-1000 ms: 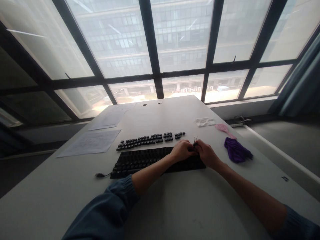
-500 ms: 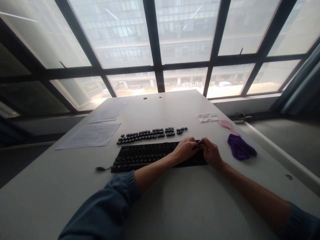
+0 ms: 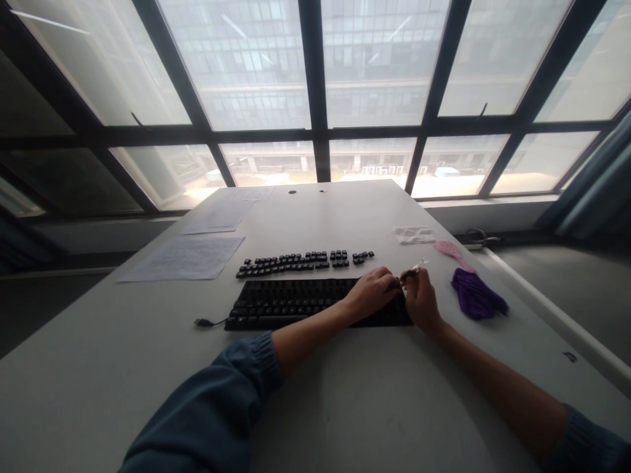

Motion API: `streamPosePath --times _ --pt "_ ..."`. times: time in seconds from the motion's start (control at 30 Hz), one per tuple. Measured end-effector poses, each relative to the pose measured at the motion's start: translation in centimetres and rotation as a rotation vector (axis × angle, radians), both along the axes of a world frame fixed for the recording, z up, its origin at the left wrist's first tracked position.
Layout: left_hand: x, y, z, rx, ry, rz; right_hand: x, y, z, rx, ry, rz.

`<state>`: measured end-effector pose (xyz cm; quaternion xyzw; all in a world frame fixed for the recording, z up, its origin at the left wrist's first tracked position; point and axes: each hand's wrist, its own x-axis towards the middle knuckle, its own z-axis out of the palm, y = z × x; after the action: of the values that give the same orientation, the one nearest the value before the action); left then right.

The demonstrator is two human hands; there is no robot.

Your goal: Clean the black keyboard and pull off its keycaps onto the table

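A black keyboard (image 3: 290, 303) lies on the white table, its upper rows stripped of caps and its lower left rows still carrying them. My left hand (image 3: 372, 290) is over the keyboard's right part with its fingers curled together; what they pinch, if anything, is hidden. Just beside it, my right hand (image 3: 421, 301) is closed on a small keycap puller (image 3: 414, 270), whose thin, bright wire end points up and right. The fingertips of both hands nearly meet at the keyboard's right end. Behind the keyboard, loose black keycaps (image 3: 296, 261) stand in rows.
Printed sheets (image 3: 182, 259) lie at the left. A USB plug (image 3: 203, 322) on a cable sits beside the keyboard. On the right are a white cloth (image 3: 414, 235), a pink hairbrush (image 3: 447, 248) and a purple cloth (image 3: 477, 295) near the table's edge. Windows rise behind the table.
My right hand has turned the keycap puller so its wire end points up and right, slightly apart from my left fingers. The whole view has shifted a little.
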<state>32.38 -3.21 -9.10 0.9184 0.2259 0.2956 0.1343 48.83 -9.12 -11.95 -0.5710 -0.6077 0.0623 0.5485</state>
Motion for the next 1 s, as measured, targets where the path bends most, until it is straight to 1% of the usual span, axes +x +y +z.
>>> streamPosePath --times 0.13,0.23,0.33,0.43,0.57,0.7,0.8,0.87,0.93,1.0 --pt "-0.1 -0.2 0.2 -0.080 -0.079 -0.037 -0.1 0.1 0.5 -0.101 0.019 -0.040" --pt "-0.2 -0.2 0.3 -0.156 -0.099 -0.065 -0.3 0.2 0.9 -0.138 0.070 -0.018" --pt "-0.4 -0.1 0.5 -0.189 -0.114 -0.094 -0.4 0.3 1.2 -0.142 0.134 0.011" --pt "-0.5 -0.1 0.5 -0.174 -0.149 -0.135 -0.3 0.4 1.4 -0.161 0.135 0.011" --pt "-0.5 -0.1 0.1 -0.078 -0.139 -0.145 -0.2 0.4 1.6 -0.195 0.149 0.016" --pt "-0.3 -0.2 0.1 0.083 0.029 -0.109 -0.2 0.4 1.8 -0.203 0.195 0.022" --pt "-0.2 -0.6 0.7 0.219 0.154 -0.086 -0.3 0.5 1.8 -0.199 0.222 0.015" --pt "-0.3 -0.5 1.5 0.242 0.176 -0.053 -0.3 0.7 1.7 -0.194 0.256 0.014" --pt "-0.4 0.3 2.4 0.215 0.134 0.033 -0.2 0.9 1.6 -0.170 0.304 0.016" --pt "-0.4 2.0 3.4 0.157 0.063 0.186 0.0 1.2 1.3 -0.136 0.356 0.023"
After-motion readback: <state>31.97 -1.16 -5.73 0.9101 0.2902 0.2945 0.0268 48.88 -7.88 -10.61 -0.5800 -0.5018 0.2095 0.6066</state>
